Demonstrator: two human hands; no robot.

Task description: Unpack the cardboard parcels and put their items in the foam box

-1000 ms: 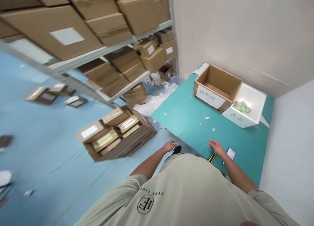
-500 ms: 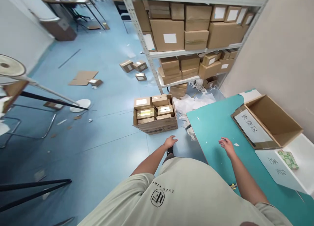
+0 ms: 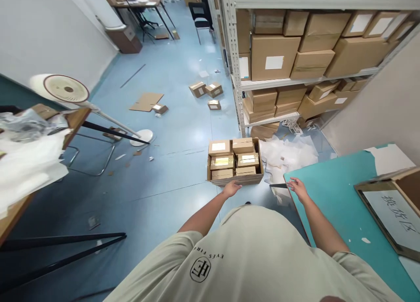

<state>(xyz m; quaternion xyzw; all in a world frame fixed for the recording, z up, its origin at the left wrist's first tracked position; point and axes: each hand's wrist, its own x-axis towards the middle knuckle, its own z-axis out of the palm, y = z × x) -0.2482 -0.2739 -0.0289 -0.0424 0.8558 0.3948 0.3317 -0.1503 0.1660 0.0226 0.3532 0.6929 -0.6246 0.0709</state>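
My left hand [image 3: 232, 189] is held out in front of me, its fingers loosely extended and nothing in it. In the picture it overlaps the near side of an open cardboard box [image 3: 215, 180] on the floor; contact cannot be made out. Several small taped cartons [image 3: 222, 163] fill that box, some with white labels. Over the left edge of the teal table [image 3: 331, 197] hovers my right hand [image 3: 298, 188], fingers apart and holding nothing.
Metal shelving [image 3: 233, 61] packed with cartons stands ahead right. White packing sheets [image 3: 285, 155] lie by its foot. Small cartons [image 3: 214, 90] and flat cardboard [image 3: 146, 101] are on the floor. A fan [image 3: 67, 88] and a wooden table [image 3: 77, 118] are left. A labelled box [image 3: 390, 210] sits right.
My view has swung left and moved forward, so the box of cartons appears farther right and nearer my left hand. My right hand has shifted from over the teal table to its edge.
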